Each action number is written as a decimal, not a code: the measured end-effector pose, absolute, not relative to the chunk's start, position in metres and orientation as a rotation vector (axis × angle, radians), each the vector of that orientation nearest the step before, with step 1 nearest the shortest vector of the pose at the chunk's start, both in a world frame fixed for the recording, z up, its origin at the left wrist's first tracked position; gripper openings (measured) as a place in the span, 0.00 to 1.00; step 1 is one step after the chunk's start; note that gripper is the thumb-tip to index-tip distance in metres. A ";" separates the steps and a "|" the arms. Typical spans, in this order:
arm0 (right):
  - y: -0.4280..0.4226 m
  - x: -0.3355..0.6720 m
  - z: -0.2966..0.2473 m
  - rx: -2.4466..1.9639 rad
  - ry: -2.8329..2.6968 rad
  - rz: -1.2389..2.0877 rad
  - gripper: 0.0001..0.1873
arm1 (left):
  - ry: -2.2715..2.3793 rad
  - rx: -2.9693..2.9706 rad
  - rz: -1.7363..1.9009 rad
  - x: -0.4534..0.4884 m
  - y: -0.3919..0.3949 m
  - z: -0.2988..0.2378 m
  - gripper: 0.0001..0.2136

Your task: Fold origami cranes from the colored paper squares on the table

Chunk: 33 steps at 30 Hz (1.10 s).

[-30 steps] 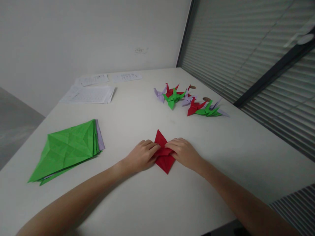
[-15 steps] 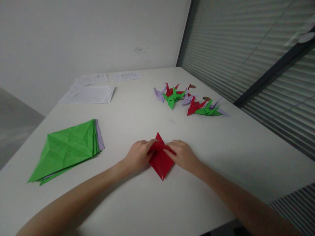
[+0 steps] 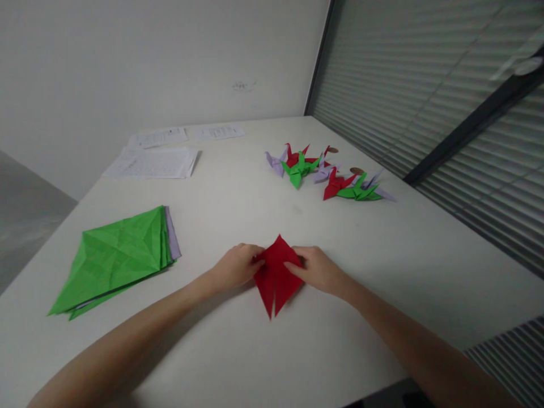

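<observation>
A red folded origami paper (image 3: pixel 274 272), diamond-shaped with a slit at its near point, is held between my hands over the white table (image 3: pixel 221 351). My left hand (image 3: pixel 238 266) pinches its left corner, thumb on top. On the opposite side my right hand (image 3: pixel 317 269) grips the right corner, its thumb lying across the upper face. The fingers beneath the paper are partly hidden.
To the left lies a stack of creased green paper sheets (image 3: pixel 121 249) with a lilac sheet (image 3: pixel 172 232) showing at its edge. Several folded paper cranes (image 3: pixel 301 169) stand at the back right. Printed papers (image 3: pixel 153 163) lie at the far left. Window blinds (image 3: pixel 425 85) border the right side.
The raised flap across the middle of the red paper now lies flat, showing a whole diamond. Both hands have shifted slightly to its side corners.
</observation>
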State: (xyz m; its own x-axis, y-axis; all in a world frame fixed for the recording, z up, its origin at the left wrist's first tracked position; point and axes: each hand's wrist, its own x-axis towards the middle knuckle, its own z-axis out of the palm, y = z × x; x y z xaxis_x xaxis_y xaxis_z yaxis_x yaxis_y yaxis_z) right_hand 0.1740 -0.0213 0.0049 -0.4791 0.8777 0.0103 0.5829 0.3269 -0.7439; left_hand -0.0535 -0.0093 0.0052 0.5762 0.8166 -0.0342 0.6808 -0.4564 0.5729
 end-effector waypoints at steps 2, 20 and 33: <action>-0.024 0.175 0.007 -1.218 -2.154 1.150 0.06 | 1.143 2.295 0.318 -0.055 -0.008 0.005 0.10; -0.022 0.169 -0.005 -1.331 -1.976 0.690 0.39 | 0.811 3.103 0.317 -0.039 -0.035 0.018 0.09; -0.007 0.202 0.025 -1.055 -2.573 0.251 0.23 | 0.885 3.054 0.389 -0.053 -0.017 0.023 0.08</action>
State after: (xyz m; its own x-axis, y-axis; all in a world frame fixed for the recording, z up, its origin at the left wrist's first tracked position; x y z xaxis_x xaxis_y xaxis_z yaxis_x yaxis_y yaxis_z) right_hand 0.2017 -0.0069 0.0254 -0.6628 0.7060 0.2496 0.6445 0.7075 -0.2899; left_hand -0.0527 -0.0172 0.0225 0.8180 0.5187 0.2486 0.5337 -0.8456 0.0080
